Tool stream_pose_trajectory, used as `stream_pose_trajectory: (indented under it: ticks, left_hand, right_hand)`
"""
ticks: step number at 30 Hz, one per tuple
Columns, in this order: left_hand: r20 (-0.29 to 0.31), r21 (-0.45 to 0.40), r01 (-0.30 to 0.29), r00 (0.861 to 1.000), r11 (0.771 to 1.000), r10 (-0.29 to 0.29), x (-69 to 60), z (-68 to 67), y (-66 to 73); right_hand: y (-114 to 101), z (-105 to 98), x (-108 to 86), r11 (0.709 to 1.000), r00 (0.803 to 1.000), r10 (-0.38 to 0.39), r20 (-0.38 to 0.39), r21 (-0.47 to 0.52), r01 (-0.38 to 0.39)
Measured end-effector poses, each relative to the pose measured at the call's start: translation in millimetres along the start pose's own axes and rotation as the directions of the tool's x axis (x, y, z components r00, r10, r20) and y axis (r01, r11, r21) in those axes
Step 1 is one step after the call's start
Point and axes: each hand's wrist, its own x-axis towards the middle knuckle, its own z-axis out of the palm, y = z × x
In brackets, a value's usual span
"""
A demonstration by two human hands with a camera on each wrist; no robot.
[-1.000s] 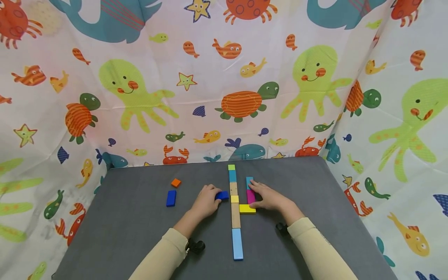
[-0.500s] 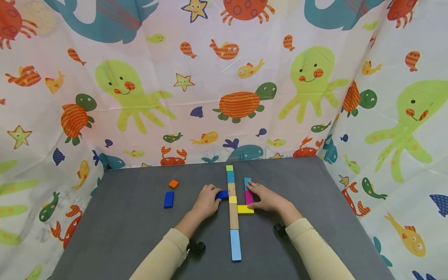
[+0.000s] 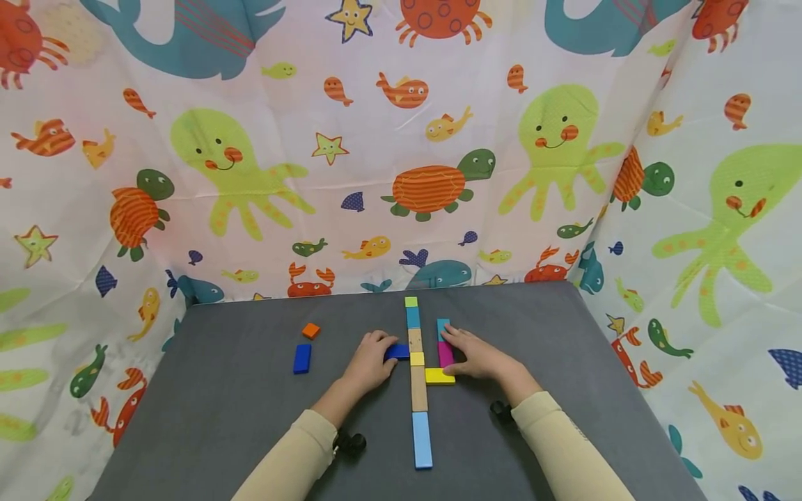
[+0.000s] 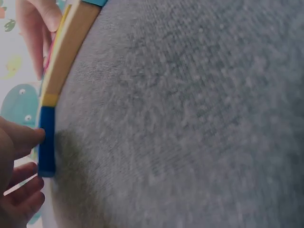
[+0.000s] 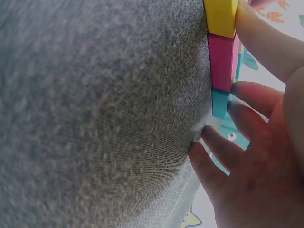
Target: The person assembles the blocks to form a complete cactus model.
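In the head view, my left hand (image 3: 370,360) pinches a blue block (image 3: 397,352) whose right end meets the column at a small yellow block (image 3: 417,359). The thumb and fingertips on that blue block (image 4: 47,142) show in the left wrist view. My right hand (image 3: 482,353) rests lightly on the blocks right of the column. Its thumb touches a yellow block (image 3: 440,376), while its relaxed fingers lie by a magenta block (image 3: 445,353) and a teal block (image 5: 220,103). Those three blocks join in an L-shape against the column.
The column runs up the grey table (image 3: 238,417), from a long light-blue block (image 3: 422,440) through a wooden block (image 3: 418,388) to a green block (image 3: 411,302). On the left lie a loose blue block (image 3: 302,359) and an orange block (image 3: 311,330). A printed curtain (image 3: 351,167) hangs behind.
The blue block in my left hand has come down slightly and levelled out from a slight tilt, against the column. My right hand keeps its place on the blocks. The view has shifted slightly.
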Motion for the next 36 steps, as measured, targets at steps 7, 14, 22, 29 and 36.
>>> stream_pose_trajectory:
  ticks: [7, 14, 22, 29, 36]
  left_hand:
    - [-0.24, -0.076, 0.157, 0.956, 0.985, -0.171, -22.5, -30.2, -33.0]
    - [-0.251, -0.025, 0.509, 0.83, 0.86, -0.498, -55.4, -62.9, -84.2]
    - [-0.086, -0.127, 0.498, 0.856, 0.858, -0.51, -71.2, -71.2, -108.2]
    - [0.011, -0.204, 0.408, 0.91, 0.89, -0.415, -73.3, -82.6, -116.4]
    - [0.074, -0.194, 0.358, 0.934, 0.913, -0.351, -70.2, -90.0, -125.7]
  right_hand:
    - [1, 2, 0.8, 1.0, 1.0, -0.005, 0.001, 0.006, 0.005]
    - [4, -1, -0.9, 1.0, 1.0, 0.013, 0.007, 0.002, -0.013]
    - [4, -3, -2.2, 1.0, 1.0, -0.005, 0.008, 0.001, 0.005]
    - [2, 0, -0.2, 1.0, 1.0, 0.008, 0.02, -0.007, -0.008]
    - [1, 0, 1.0, 1.0, 1.0, 0.011, 0.02, -0.001, -0.011]
